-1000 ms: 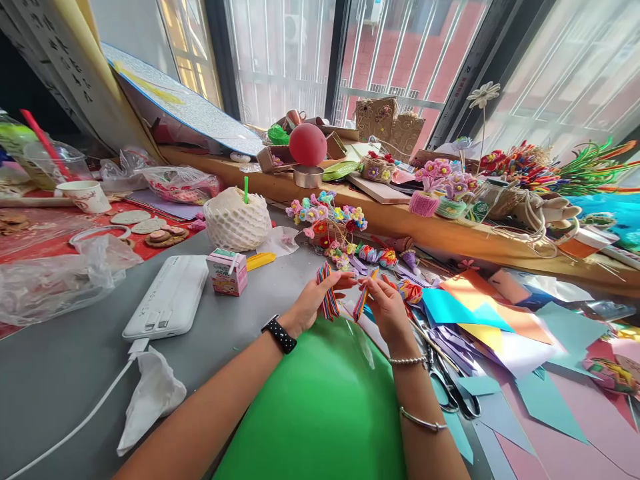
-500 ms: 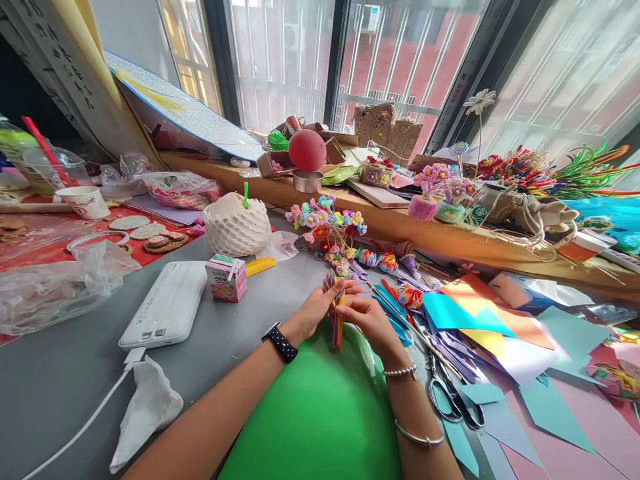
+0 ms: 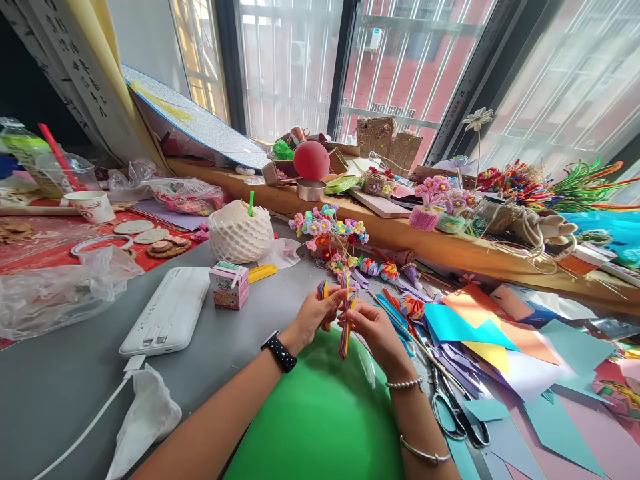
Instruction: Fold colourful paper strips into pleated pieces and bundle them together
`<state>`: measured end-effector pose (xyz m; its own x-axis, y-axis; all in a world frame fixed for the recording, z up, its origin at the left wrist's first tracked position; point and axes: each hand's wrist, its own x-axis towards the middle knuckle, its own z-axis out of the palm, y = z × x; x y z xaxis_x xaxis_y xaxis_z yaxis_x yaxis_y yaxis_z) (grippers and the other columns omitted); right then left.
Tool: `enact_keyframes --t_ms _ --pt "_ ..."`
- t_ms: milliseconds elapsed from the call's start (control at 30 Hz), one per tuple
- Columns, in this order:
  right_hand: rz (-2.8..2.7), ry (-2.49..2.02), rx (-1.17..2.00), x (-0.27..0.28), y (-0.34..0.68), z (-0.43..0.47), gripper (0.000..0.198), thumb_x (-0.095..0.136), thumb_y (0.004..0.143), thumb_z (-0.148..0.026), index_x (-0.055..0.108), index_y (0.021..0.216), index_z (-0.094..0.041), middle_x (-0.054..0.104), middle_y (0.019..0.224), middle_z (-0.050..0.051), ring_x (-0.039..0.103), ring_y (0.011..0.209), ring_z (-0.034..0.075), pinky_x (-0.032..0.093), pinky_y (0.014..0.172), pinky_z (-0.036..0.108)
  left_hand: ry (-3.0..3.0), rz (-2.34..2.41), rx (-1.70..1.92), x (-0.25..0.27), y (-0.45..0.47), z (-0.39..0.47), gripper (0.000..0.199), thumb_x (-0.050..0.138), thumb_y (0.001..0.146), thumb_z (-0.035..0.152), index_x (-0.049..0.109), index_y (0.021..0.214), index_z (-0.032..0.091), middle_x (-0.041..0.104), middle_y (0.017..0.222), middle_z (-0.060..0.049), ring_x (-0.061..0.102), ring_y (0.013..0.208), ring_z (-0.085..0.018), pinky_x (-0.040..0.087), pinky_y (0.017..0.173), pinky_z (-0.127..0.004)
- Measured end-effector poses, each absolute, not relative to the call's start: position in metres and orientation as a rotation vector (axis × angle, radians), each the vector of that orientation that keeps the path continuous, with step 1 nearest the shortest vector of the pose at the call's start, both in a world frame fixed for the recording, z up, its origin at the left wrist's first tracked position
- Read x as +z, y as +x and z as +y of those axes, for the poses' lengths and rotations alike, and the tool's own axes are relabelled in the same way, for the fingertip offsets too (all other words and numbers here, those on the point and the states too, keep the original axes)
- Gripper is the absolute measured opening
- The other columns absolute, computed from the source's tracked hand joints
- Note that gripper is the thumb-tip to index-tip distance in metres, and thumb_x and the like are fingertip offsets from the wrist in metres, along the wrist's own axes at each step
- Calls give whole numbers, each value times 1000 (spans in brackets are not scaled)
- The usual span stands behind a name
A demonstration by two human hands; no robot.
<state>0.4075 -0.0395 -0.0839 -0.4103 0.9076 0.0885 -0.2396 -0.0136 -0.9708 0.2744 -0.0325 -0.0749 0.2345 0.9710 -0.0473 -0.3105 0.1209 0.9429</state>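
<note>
Striped folded paper in red, yellow and blue is split between my hands, above a green balloon (image 3: 320, 413). My left hand (image 3: 311, 319), with a dark watch band at its wrist, pinches one striped paper piece (image 3: 324, 295) upright. Between the thumb and fingers of my right hand (image 3: 374, 328) is a second, longer striped paper piece (image 3: 345, 340). The fingertips of both hands meet near the top of it. Whether the two pieces are joined behind the fingers is hidden. Just beyond the hands stands a bunch of small colourful flowers (image 3: 327, 230).
To the left lie a white power bank (image 3: 165, 310) with a cable, a pink drink carton (image 3: 229, 285) and a coconut in foam net (image 3: 240, 232). Scissors (image 3: 450, 407), coloured paper sheets (image 3: 530, 373) and purple scraps crowd the right. A wooden sill (image 3: 450, 253) full of crafts runs behind.
The striped paper, one bundle between both hands before, now shows as two pieces side by side. My left hand has shifted slightly left and down. The view has tilted a little.
</note>
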Motion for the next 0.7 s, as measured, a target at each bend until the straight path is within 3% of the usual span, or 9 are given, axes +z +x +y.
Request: enact_keyframes --t_ms 133,367,567,700 --pt "-1424 -771 1608 -85 408 -41 17 59 66 -33 61 64 -15 52 82 3 49 73 15 40 66 28 1016 763 1064 -75 275 -33 29 59 62 39 54 70 12 36 46 7 32 37 -2 21 34 -16" --pt "-1357 -777 1511 -86 412 -37 17 58 67 -32 61 63 -16 54 84 3 48 83 16 36 77 29 992 881 1190 -81 273 -27 34 52 66 44 57 71 10 23 38 10 16 35 -1 13 36 -17" --pt "-1194 -806 1493 -88 416 -33 16 61 65 -34 60 66 -19 55 67 0 50 68 14 39 69 27 1121 942 1126 -80 275 -29 39 55 61 48 58 66 10 26 39 8 22 36 -2 13 37 -18" --pt "-1232 -801 1514 -88 412 -34 18 59 66 -35 61 70 -18 57 70 2 51 68 16 40 68 29 1171 933 1113 -80 276 -30 40 59 55 50 56 59 10 30 42 7 22 37 -2 13 37 -18"
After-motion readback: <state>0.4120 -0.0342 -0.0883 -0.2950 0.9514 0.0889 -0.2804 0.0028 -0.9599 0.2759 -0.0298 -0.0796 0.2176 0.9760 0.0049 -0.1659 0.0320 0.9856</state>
